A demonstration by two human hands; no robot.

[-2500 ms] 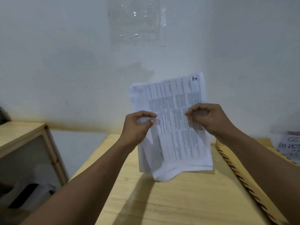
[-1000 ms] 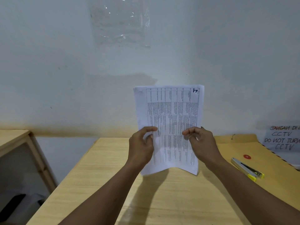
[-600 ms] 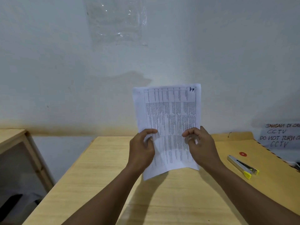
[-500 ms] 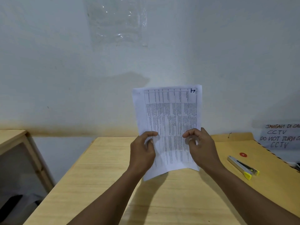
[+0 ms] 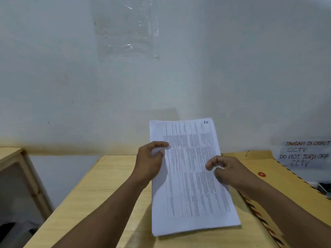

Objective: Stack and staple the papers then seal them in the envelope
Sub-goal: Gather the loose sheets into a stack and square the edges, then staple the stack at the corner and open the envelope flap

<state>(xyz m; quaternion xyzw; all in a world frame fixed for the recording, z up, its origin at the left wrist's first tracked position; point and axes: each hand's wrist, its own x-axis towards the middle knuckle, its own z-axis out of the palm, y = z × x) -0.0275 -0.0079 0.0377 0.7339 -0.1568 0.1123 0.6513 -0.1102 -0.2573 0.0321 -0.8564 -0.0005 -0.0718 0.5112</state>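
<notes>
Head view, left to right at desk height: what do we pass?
Wooden cabinet → left hand → papers → right hand → envelope.

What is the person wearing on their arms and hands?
Nothing that this view shows. The left arm and the right arm are bare right to the picture's edge, with no sleeves in sight. The left hand and the right hand have no gloves, and no ring, watch or bracelet shows on the sides facing the camera.
</notes>
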